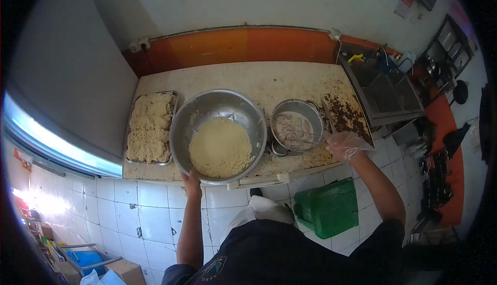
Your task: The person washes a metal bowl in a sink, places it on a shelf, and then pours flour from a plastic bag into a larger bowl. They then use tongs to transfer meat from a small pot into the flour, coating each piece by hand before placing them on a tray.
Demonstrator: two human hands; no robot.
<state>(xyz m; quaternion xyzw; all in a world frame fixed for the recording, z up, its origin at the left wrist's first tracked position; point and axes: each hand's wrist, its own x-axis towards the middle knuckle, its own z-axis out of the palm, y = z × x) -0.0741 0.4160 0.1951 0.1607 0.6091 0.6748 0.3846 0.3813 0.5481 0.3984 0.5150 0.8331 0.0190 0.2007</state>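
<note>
My left hand (191, 182) grips the near rim of a large metal bowl (178, 130) that holds pale yellow crumbly flour (220, 148). To its left, a metal tray (176, 100) is filled with breaded pieces (150, 127). On the right stands a smaller metal pot (276, 135) with pieces in milky liquid (294, 130). My right hand (344, 145), in a clear plastic glove, is beside the pot's right edge; its fingers look bent together, and what they hold, if anything, is too small to make out. A knife-like utensil (328, 113) lies just beyond it.
The worn table (279, 78) has dark stains at its right end. A metal sink unit (385, 91) adjoins it there. Below the table's front edge, a green bin (329, 207) stands on the tiled floor. A grey panel (67, 78) rises at the left.
</note>
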